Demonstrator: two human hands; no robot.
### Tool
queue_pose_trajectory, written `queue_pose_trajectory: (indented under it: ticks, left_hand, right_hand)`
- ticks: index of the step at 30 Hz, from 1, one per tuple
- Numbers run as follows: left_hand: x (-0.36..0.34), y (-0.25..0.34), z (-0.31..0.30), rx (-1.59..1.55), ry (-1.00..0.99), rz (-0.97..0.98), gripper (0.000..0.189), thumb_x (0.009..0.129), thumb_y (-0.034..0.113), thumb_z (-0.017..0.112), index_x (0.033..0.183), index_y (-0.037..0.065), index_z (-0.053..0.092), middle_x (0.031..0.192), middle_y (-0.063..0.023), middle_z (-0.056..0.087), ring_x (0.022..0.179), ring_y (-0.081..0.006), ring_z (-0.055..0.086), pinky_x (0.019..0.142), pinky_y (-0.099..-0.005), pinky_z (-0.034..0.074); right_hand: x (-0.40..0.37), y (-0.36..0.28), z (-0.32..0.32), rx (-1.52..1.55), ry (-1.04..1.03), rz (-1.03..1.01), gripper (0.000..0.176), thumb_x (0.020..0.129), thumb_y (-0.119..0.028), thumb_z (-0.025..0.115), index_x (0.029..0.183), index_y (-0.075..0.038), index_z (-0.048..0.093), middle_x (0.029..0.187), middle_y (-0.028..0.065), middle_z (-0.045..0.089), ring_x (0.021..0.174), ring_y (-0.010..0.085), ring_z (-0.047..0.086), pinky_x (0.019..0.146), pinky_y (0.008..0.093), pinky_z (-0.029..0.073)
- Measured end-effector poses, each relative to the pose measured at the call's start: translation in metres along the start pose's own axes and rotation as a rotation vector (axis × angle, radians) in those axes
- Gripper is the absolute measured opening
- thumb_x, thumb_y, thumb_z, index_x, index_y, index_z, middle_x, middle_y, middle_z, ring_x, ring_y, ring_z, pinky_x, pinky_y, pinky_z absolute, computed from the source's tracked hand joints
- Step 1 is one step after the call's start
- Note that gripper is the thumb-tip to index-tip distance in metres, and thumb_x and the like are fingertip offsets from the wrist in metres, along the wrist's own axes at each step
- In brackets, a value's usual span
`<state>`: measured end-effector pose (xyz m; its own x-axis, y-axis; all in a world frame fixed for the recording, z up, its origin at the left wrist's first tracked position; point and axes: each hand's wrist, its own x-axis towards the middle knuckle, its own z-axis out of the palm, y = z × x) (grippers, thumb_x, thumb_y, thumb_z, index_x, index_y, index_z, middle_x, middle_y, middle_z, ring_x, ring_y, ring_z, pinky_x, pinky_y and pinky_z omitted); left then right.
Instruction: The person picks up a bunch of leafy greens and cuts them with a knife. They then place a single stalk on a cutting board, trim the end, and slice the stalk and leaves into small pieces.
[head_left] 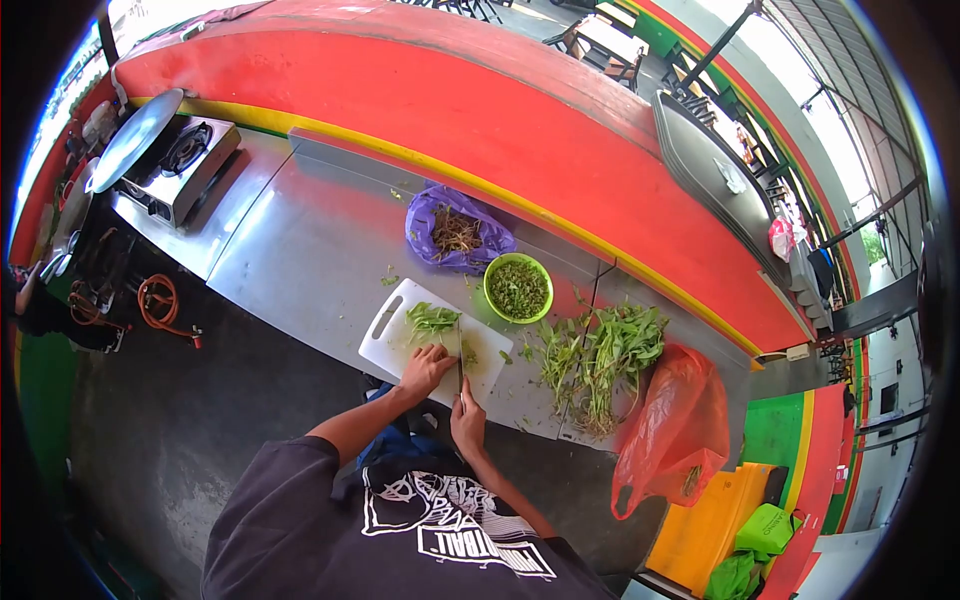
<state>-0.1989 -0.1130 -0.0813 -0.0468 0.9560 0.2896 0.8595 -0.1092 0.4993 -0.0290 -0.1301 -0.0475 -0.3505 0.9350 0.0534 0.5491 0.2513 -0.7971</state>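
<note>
A white cutting board with a handle slot lies at the counter's front edge. On it rests a small bunch of chopped leafy greens, with more cut bits to the right of the blade. My left hand has its fingers bent down and pressed together at the near end of the bunch. In my right hand is a knife, its blade upright on the board beside my left fingertips. A lime-green bowl of chopped greens stands just beyond the board's far right corner.
A purple plastic bag holding brown roots or stems lies behind the board. Uncut leafy stalks spread to the right, beside a red plastic bag hanging over the counter edge. A gas stove stands far left. A red wall borders the back.
</note>
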Motion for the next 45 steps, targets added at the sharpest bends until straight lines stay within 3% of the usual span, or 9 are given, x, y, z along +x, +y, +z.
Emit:
queue_pose_trajectory:
  ticks: [6, 9, 17, 23, 30, 36, 39, 41, 45]
  left_hand:
    - [-0.001, 0.001, 0.007, -0.028, 0.012, -0.031, 0.03, 0.087, 0.015, 0.059, 0.115, 0.016, 0.069, 0.104, -0.0029, 0.061, 0.102, -0.0217, 0.058, 0.086, -0.036, 0.043]
    - [0.002, 0.0, 0.011, -0.014, 0.004, -0.037, 0.032, 0.087, 0.015, 0.06, 0.117, 0.016, 0.069, 0.103, -0.0029, 0.061, 0.102, -0.0219, 0.058, 0.086, -0.0362, 0.044]
    - [0.0, 0.002, 0.0, -0.031, -0.007, 0.013, 0.027, 0.087, 0.016, 0.06, 0.112, 0.014, 0.069, 0.101, -0.0047, 0.061, 0.102, -0.0234, 0.058, 0.085, -0.0364, 0.045]
    - [0.005, -0.004, 0.01, -0.087, 0.008, -0.015, 0.027, 0.087, 0.014, 0.06, 0.113, 0.013, 0.068, 0.103, -0.0064, 0.06, 0.102, -0.0252, 0.058, 0.087, -0.0381, 0.046]
    - [0.003, -0.001, 0.004, -0.091, 0.017, 0.001, 0.024, 0.087, 0.013, 0.064, 0.11, 0.011, 0.07, 0.098, -0.0074, 0.06, 0.097, -0.0268, 0.058, 0.086, -0.0386, 0.048]
    - [0.007, -0.005, 0.008, -0.122, 0.006, -0.022, 0.027, 0.088, 0.013, 0.061, 0.114, 0.012, 0.069, 0.102, -0.0075, 0.06, 0.101, -0.027, 0.058, 0.089, -0.0388, 0.047]
    - [0.008, -0.004, 0.009, -0.154, 0.023, -0.013, 0.026, 0.089, 0.014, 0.062, 0.113, 0.011, 0.07, 0.099, -0.0077, 0.06, 0.098, -0.0276, 0.058, 0.088, -0.0391, 0.048]
    - [0.008, -0.004, 0.007, -0.157, 0.015, -0.011, 0.025, 0.089, 0.014, 0.062, 0.113, 0.011, 0.07, 0.098, -0.0076, 0.06, 0.099, -0.0275, 0.058, 0.088, -0.0392, 0.048]
    - [0.006, 0.0, 0.003, -0.159, -0.007, -0.029, 0.026, 0.088, 0.013, 0.063, 0.113, 0.011, 0.07, 0.098, -0.0077, 0.059, 0.099, -0.0275, 0.059, 0.088, -0.0397, 0.048]
  right_hand:
    - [-0.002, -0.003, 0.002, 0.014, 0.009, 0.076, 0.047, 0.096, -0.008, 0.055, 0.142, -0.002, 0.05, 0.1, 0.0339, 0.066, 0.094, 0.0474, 0.065, 0.079, 0.0477, 0.053]
    - [-0.012, 0.004, 0.002, -0.026, 0.151, -0.176, 0.048, 0.095, -0.009, 0.055, 0.143, -0.002, 0.049, 0.105, 0.0343, 0.065, 0.1, 0.048, 0.064, 0.083, 0.0475, 0.052]
    - [0.007, -0.016, 0.001, 0.039, -0.041, 0.205, 0.047, 0.095, -0.009, 0.056, 0.141, 0.0, 0.05, 0.111, 0.0338, 0.065, 0.104, 0.0462, 0.064, 0.087, 0.0457, 0.052]
    - [-0.01, 0.002, 0.003, 0.002, 0.046, 0.011, 0.048, 0.095, -0.009, 0.056, 0.142, 0.0, 0.05, 0.109, 0.0336, 0.065, 0.103, 0.0467, 0.064, 0.087, 0.0457, 0.052]
    - [0.002, -0.006, 0.004, 0.017, -0.026, 0.156, 0.048, 0.094, -0.008, 0.056, 0.142, 0.0, 0.05, 0.108, 0.0343, 0.065, 0.101, 0.0463, 0.065, 0.084, 0.0461, 0.052]
    - [-0.011, -0.008, -0.002, 0.0, 0.083, 0.006, 0.049, 0.095, -0.007, 0.056, 0.143, -0.002, 0.049, 0.102, 0.0331, 0.066, 0.095, 0.046, 0.066, 0.079, 0.0452, 0.053]
    - [-0.015, -0.005, -0.004, 0.049, -0.015, 0.144, 0.046, 0.094, -0.007, 0.058, 0.139, 0.001, 0.053, 0.117, 0.0338, 0.063, 0.113, 0.047, 0.061, 0.093, 0.0442, 0.05]
    - [-0.01, 0.004, 0.004, -0.041, 0.107, -0.084, 0.049, 0.094, -0.007, 0.057, 0.142, -0.003, 0.05, 0.094, 0.0323, 0.066, 0.091, 0.045, 0.067, 0.078, 0.0457, 0.053]
    - [-0.002, -0.008, 0.001, -0.008, 0.035, 0.069, 0.048, 0.094, -0.007, 0.057, 0.142, -0.002, 0.05, 0.094, 0.032, 0.066, 0.092, 0.0451, 0.067, 0.079, 0.0462, 0.053]
